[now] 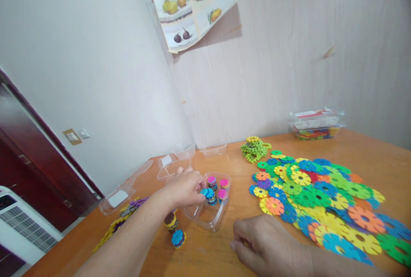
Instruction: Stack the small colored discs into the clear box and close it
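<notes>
My left hand (184,189) reaches into a clear plastic tray (212,221) and its fingers pinch a stack of blue flower-shaped discs (208,194). Pink-topped stacks (212,180) stand upright in the same tray. My right hand (266,245) rests on the wooden table (208,255) near the front edge, fingers curled under; what they hold, if anything, is hidden. A big spread of coloured flower discs (321,200) lies to its right.
Two small disc stacks (175,230) stand left of the tray. Green pieces (255,148) are piled at the back, a closed clear box (316,123) of pieces is at the back right, empty clear lids (125,191) lie at the left with purple and yellow pieces (123,217).
</notes>
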A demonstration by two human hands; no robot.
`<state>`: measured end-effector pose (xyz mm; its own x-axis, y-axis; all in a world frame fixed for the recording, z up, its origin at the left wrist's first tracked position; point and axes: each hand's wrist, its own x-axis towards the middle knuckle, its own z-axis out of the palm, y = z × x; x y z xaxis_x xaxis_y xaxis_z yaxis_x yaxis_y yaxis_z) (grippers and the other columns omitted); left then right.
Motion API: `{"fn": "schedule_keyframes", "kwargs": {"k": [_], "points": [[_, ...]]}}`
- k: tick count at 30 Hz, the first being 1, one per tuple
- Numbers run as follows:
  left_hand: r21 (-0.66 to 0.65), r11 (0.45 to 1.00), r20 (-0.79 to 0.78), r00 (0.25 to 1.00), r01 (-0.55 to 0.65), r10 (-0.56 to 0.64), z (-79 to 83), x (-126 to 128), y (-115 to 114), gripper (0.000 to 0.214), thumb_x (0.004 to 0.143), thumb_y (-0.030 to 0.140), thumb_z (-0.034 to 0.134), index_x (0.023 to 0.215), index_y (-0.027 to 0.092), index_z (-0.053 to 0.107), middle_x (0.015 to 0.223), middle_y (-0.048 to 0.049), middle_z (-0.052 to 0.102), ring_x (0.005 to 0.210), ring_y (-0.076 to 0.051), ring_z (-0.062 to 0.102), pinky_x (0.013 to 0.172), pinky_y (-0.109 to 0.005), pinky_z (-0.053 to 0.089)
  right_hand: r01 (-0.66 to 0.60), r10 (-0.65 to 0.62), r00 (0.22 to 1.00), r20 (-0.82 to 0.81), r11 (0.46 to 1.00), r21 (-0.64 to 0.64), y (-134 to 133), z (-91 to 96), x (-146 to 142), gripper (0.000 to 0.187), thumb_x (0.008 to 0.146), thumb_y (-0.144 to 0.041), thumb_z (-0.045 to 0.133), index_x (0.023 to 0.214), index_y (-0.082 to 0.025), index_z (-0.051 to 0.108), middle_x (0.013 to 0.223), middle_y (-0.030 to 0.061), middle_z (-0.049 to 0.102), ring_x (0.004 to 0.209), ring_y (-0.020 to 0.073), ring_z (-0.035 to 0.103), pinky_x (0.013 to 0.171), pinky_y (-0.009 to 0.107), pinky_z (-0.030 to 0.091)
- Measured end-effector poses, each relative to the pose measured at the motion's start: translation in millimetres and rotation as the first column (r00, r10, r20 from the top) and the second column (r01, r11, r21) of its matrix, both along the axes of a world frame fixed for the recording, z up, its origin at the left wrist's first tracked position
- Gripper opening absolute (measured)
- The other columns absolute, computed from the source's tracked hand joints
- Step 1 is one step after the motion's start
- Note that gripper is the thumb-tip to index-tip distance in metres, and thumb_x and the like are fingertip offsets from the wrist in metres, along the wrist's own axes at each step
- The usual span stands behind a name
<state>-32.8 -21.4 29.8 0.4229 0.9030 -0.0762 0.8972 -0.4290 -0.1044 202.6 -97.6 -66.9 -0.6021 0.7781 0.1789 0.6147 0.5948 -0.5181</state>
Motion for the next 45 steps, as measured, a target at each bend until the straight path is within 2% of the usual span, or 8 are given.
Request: {"fn": "schedule_keyframes", "kwargs": {"k": [6, 11, 14, 18, 23, 32, 40, 45], "points": [[0.015, 1.000, 0.014, 1.000, -0.007, 0.006, 1.0, 3.7, 0.9, 0.015, 0.069, 0.033, 0.063, 0.082, 0.025, 0.066, 0.080, -0.0006, 0.065, 0.086, -0.020, 0.055, 0.071, -0.028, 0.034, -0.003, 0.003, 1.000, -0.007, 1.000, 0.018, 2.0, -2.8, 0.3, 0.018, 0.086, -0.032, 0.050, 0.074, -0.023, 0.060, 0.072, -0.0015, 0.071, 0.061, 0.0124, 0.061, 0.052, 0.023, 0.029], [-0.036, 0.999, 0.019, 1.000, 0.004, -0.003, 3.8, 7.4, 1.0, 0.022, 0.070, 0.039, 0.066, 0.085, 0.024, 0.065, 0.082, -0.0012, 0.065, 0.084, -0.019, 0.056, 0.069, -0.026, 0.035, 0.006, -0.006, 1.000, -0.010, 1.000, 0.016, 1.3, -2.2, 0.5, 0.019, 0.087, -0.033, 0.049, 0.075, -0.023, 0.061, 0.073, -0.0014, 0.071, 0.062, 0.0124, 0.061, 0.052, 0.023, 0.029], [-0.020, 1.000, -0.020, 1.000, 0.003, -0.003, 6.4, 4.8, -1.4, 0.026, 0.069, 0.041, 0.067, 0.088, 0.024, 0.065, 0.084, -0.0010, 0.064, 0.088, -0.020, 0.056, 0.072, -0.027, 0.037, 0.001, -0.001, 1.000, -0.004, 1.000, 0.017, 1.7, -3.4, 1.0, 0.020, 0.087, -0.034, 0.049, 0.073, -0.023, 0.059, 0.072, -0.0020, 0.071, 0.059, 0.0117, 0.060, 0.051, 0.023, 0.028], [0.000, 1.000, -0.090, 0.996, -0.005, 0.005, 8.8, 0.9, -5.9, 0.027, 0.067, 0.034, 0.066, 0.093, 0.028, 0.066, 0.086, -0.0006, 0.065, 0.093, -0.023, 0.056, 0.082, -0.033, 0.036, -0.002, 0.002, 1.000, -0.012, 0.999, 0.032, 3.0, -5.2, 1.0, 0.020, 0.087, -0.035, 0.049, 0.073, -0.023, 0.058, 0.072, -0.0024, 0.070, 0.059, 0.0116, 0.060, 0.050, 0.023, 0.027], [0.017, 1.000, -0.136, 0.991, 0.017, -0.015, 4.4, 1.1, -4.6, 0.025, 0.067, 0.033, 0.066, 0.092, 0.029, 0.068, 0.087, -0.0017, 0.066, 0.094, -0.026, 0.055, 0.085, -0.038, 0.035, 0.000, 0.000, 1.000, -0.014, 1.000, 0.004, 2.0, -1.1, 0.7, 0.019, 0.086, -0.033, 0.050, 0.073, -0.023, 0.060, 0.071, -0.0020, 0.070, 0.059, 0.0117, 0.060, 0.050, 0.023, 0.027], [0.025, 1.000, -0.124, 0.992, 0.018, -0.015, 0.7, 1.9, 0.2, 0.014, 0.070, 0.034, 0.065, 0.083, 0.029, 0.069, 0.081, -0.0012, 0.065, 0.092, -0.024, 0.055, 0.082, -0.036, 0.034, 0.009, -0.009, 1.000, -0.011, 1.000, -0.004, 0.5, -0.7, -0.3, 0.019, 0.085, -0.033, 0.050, 0.071, -0.023, 0.059, 0.071, -0.0016, 0.071, 0.059, 0.0120, 0.060, 0.050, 0.023, 0.027], [0.019, 1.000, -0.109, 0.994, 0.007, -0.005, -1.0, 5.2, 0.5, 0.015, 0.070, 0.037, 0.066, 0.081, 0.027, 0.067, 0.079, -0.0013, 0.064, 0.091, -0.024, 0.055, 0.081, -0.035, 0.034, 0.004, -0.004, 1.000, -0.009, 1.000, 0.013, 2.6, -1.5, 0.5, 0.018, 0.086, -0.033, 0.051, 0.073, -0.023, 0.059, 0.071, -0.0017, 0.070, 0.060, 0.0120, 0.060, 0.051, 0.023, 0.027], [0.034, 0.999, -0.095, 0.995, -0.008, 0.011, 2.3, 4.0, -1.6, 0.024, 0.068, 0.039, 0.069, 0.088, 0.027, 0.065, 0.085, -0.0018, 0.064, 0.093, -0.025, 0.055, 0.082, -0.036, 0.035, 0.012, -0.012, 1.000, -0.009, 1.000, 0.020, 2.6, -3.2, -0.7, 0.020, 0.086, -0.034, 0.050, 0.073, -0.023, 0.059, 0.071, -0.0017, 0.070, 0.059, 0.0117, 0.059, 0.050, 0.023, 0.027]]}}
